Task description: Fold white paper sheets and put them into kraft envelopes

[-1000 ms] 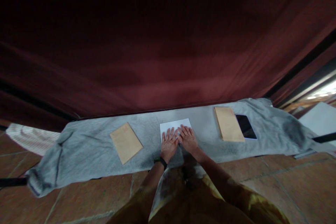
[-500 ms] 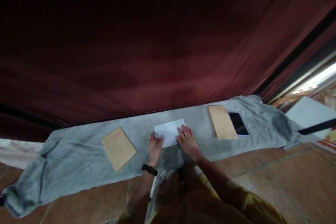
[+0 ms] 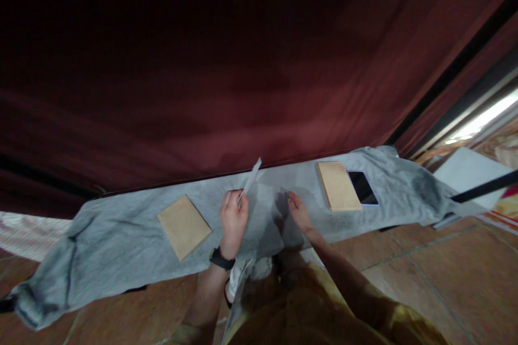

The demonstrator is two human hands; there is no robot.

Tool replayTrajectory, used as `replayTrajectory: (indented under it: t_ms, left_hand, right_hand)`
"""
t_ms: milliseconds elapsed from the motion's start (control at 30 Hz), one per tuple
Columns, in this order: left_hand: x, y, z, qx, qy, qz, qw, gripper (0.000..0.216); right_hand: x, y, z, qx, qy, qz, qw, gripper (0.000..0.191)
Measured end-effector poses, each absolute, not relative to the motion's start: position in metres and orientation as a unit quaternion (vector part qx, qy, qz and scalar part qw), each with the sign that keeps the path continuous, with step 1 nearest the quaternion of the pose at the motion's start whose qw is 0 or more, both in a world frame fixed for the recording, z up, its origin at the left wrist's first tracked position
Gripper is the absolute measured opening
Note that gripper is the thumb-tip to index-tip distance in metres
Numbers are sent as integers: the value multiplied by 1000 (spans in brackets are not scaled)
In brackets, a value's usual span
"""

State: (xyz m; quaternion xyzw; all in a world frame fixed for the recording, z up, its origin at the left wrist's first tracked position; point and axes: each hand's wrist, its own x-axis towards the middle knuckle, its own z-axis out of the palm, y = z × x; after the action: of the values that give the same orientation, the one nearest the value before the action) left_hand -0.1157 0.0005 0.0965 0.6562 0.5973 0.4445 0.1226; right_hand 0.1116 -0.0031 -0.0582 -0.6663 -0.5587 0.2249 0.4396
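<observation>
My left hand (image 3: 233, 218), with a dark watch on the wrist, is closed on a folded white sheet of paper (image 3: 251, 178). The paper is raised off the cloth and seen almost edge-on, slanting up to the right. My right hand (image 3: 298, 213) hovers apart from the paper over the grey cloth (image 3: 265, 226), its fingers loosely bent and nothing visible in them. To the left of my left hand lies a single brown envelope (image 3: 184, 227), turned at an angle. A stack of brown envelopes (image 3: 339, 186) rests to the right of my right hand.
A phone (image 3: 363, 187) with a dark screen lies against the right side of the envelope stack. Behind the cloth-covered narrow surface rises a dark red panel (image 3: 259, 108). Tiled floor (image 3: 408, 275) shows below, and a white board-like sheet (image 3: 471, 175) is at far right.
The white paper, flat under both hands before, is now lifted and tipped up in my left hand. My right hand has let go of it and moved slightly right.
</observation>
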Motion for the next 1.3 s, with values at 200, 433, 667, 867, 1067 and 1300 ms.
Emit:
replayTrajectory:
  t_ms: [200, 433, 667, 867, 1067, 1300]
  left_hand:
    - [-104, -35, 54, 858, 481, 181, 16, 34]
    - [-116, -66, 5, 892, 430, 127, 58, 31]
    - [-131, -82, 0, 900, 397, 119, 135, 33]
    - [-150, -78, -9, 901, 411, 82, 113, 69]
    - [-161, -72, -4, 904, 402, 41, 138, 86]
    - [-131, -29, 1, 861, 483, 87, 134, 58]
  right_hand:
    - [136, -17, -50, -674, -518, 220, 479, 52]
    - [133, -33, -29, -555, -710, 226, 370, 46]
    - [96, -14, -14, -426, -875, 152, 173, 47]
    - [92, -11, -27, -433, -882, 97, 158, 44]
    - [93, -12, -35, -455, -870, 83, 171, 47]
    - [85, -19, -31, -472, -859, 85, 181, 56]
